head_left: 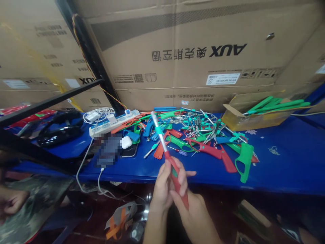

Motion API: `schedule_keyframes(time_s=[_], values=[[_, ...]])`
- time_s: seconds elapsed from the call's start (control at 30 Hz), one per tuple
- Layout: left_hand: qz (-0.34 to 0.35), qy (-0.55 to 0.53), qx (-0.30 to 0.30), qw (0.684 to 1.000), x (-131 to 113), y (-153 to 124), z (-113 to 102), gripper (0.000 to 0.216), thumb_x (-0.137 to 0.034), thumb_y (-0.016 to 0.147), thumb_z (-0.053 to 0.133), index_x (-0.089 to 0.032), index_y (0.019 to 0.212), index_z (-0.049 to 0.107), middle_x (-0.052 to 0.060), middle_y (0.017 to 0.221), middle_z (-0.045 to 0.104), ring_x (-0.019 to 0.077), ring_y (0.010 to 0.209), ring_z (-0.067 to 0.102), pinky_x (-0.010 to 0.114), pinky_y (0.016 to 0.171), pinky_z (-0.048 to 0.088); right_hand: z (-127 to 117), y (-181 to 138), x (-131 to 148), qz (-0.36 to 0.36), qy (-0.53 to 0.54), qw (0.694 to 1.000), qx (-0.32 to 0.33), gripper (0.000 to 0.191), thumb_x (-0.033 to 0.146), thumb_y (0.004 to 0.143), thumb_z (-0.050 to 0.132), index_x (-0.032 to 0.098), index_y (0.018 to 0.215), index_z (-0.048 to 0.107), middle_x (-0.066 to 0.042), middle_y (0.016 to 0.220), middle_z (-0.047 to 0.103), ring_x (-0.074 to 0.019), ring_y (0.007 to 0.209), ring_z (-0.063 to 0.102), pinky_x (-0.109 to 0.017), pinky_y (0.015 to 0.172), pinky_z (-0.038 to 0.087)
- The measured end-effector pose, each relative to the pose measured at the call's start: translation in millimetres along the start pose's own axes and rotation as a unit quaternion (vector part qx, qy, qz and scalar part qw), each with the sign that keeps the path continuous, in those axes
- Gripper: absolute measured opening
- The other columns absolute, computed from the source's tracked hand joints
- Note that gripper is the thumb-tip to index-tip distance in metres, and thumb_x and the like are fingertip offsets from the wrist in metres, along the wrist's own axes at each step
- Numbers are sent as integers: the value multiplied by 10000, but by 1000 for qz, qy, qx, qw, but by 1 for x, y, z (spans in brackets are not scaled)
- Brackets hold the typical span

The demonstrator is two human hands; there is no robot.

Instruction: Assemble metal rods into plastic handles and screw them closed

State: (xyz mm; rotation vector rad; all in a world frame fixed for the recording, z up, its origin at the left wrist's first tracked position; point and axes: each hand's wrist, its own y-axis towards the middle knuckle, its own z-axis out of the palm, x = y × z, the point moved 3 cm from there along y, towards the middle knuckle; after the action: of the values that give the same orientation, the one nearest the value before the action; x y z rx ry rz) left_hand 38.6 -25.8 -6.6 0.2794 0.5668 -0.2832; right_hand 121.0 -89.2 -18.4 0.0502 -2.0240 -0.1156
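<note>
Both hands hold a red long-nosed lighter (166,154) over the front edge of the blue table (142,169). Its metal tube, with a teal band, points up and away from me. My left hand (162,186) is closed around the handle from the left, its thumb near the base of the tube. From the right, my right hand (191,206) wraps the lower handle, one finger sticking out sideways. Beyond them lies a pile of metal lighter tubes with white wires (198,123). Red handle shells (208,149), green shells (245,161) and a small screwdriver (181,152) lie nearer.
An open carton (261,120) of green handles stands at the right. At the left are a power strip (114,123), a white earphone case (126,142), cables and a black frame post (86,44). Cardboard boxes (177,30) rise behind. Another person's hand (15,200) shows far left.
</note>
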Motion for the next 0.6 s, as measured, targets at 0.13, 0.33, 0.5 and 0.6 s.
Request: schedule_keyframes(time_s=[0.13, 0.33, 0.5, 0.6], values=[[-20, -41, 26, 999, -7, 1, -3, 272, -428, 1047, 505, -183, 983, 605, -43, 731, 581, 70, 424, 555, 286, 574, 600, 14, -6, -3, -24, -71, 997, 17, 540, 501, 1068, 356, 156, 991, 764, -103, 650, 724, -209, 543, 716, -232, 503, 477], [-10, -57, 9, 998, -10, -13, 2, 270, -382, 1065, 453, -192, 921, 578, -55, 673, 482, 36, 374, 358, 146, 368, 450, -13, -4, 10, -49, -76, 986, 140, 390, 519, 984, 575, 204, 850, 760, -65, 731, 763, -205, 601, 716, -247, 535, 498], [-79, -65, 63, 993, 1, -19, 14, 281, -434, 1051, 478, -195, 916, 539, -69, 631, 450, 25, 348, 276, 122, 324, 368, -78, 32, 12, -86, 153, 982, 68, 517, 642, 1015, 434, 252, 1154, 745, -66, 1007, 795, -210, 870, 741, -293, 717, 588], [-147, 30, 63, 987, 12, -21, 24, 309, -482, 1013, 551, -183, 943, 524, -50, 639, 502, 21, 351, 297, 117, 318, 304, -99, 61, 18, -88, 256, 962, -29, 480, 567, 1055, 408, 280, 1366, 635, -86, 1274, 732, -231, 1149, 692, -352, 893, 586]])
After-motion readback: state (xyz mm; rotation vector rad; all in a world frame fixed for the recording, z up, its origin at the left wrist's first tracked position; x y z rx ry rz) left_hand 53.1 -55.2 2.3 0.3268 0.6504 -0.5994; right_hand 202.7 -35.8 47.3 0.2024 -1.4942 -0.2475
